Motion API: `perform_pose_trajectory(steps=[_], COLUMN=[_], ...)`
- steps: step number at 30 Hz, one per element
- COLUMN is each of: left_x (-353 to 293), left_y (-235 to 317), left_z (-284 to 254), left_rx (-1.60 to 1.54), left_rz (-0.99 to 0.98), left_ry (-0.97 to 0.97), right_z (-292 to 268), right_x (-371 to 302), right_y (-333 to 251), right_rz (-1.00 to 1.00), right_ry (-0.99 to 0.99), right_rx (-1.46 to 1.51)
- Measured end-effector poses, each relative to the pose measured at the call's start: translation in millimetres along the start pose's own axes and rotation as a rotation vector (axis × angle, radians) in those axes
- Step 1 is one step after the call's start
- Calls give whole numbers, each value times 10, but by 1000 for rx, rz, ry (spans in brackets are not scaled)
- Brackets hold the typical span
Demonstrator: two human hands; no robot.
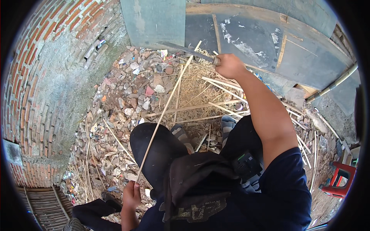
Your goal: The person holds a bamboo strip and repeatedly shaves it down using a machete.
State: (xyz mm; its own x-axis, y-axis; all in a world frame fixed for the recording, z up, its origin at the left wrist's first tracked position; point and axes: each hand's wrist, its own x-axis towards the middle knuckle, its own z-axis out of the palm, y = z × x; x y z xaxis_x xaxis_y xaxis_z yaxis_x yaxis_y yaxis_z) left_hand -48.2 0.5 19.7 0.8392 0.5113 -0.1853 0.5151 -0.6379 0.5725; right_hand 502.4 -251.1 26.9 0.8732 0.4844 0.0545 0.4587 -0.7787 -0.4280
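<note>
My left hand is closed around the near end of a long, thin bamboo strip. The strip slants up and away past my left knee, and its far part meets a long-bladed machete. My right hand grips the machete's handle with the arm stretched forward, the blade pointing left across the strip. Below the blade, pale shavings cover the ground between my feet and the panels. Several cut bamboo strips lie to the right of the shavings, and a few others cross in front of my feet.
Stone and brick rubble spreads to the left, up to a brick wall. Grey panels stand along the far side. A red plastic stool is at the right. Someone's dark-clothed leg shows at lower left.
</note>
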Motion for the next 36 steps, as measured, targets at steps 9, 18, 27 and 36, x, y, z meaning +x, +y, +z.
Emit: perform_pose_trajectory(steps=[9,18,27,36], left_x=[-6,87,188,19], left_y=[-205,-196,-192,-479], left_z=[30,-68,-133,12], left_rx=[-94,-2,-126,-290], left_rz=[-69,-63,-143,-192], left_ry=[-62,-100,-174,-23], right_z=[-67,141,235,42], right_x=[-280,-22,73,-17], right_y=[-652,-228,2,-186], right_rz=[-555,-170,-45,-141], right_ry=[-213,-92,-129,40], right_rx=[-265,78,77,157])
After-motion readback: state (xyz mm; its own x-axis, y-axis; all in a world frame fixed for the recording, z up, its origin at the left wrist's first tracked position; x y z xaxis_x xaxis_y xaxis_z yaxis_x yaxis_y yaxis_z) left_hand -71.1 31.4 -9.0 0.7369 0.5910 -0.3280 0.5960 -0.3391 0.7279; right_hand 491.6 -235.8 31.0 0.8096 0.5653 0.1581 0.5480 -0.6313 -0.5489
